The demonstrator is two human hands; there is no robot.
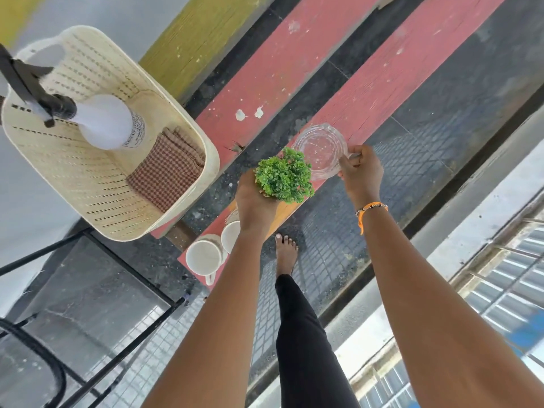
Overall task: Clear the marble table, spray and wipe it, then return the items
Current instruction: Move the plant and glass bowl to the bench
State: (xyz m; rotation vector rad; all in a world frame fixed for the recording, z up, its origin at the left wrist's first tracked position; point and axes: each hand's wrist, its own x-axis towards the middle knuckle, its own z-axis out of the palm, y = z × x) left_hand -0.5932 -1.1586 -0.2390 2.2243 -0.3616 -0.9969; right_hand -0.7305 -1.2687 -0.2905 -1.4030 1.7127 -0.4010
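Observation:
My left hand (254, 201) grips a small green artificial plant (284, 175) from the side, low over the red step (382, 92). My right hand (360, 172) holds a clear glass jug (319, 150) by its handle, just right of the plant and over the same step. Two white cups (204, 256) stand on the step's near end, below my left wrist. A cream perforated basket (97, 178) at the left holds a white spray bottle (107, 122) with a black trigger and a folded checked cloth (166, 172). The plant's pot is hidden by its leaves and my hand.
A black metal frame with a glass-like top (97, 293) stands at the lower left. A second red step (273, 69) and a yellow-green ledge (188, 45) lie beyond. My bare foot (285, 251) stands on the dark tiled floor. A window grille (500, 278) runs along the right.

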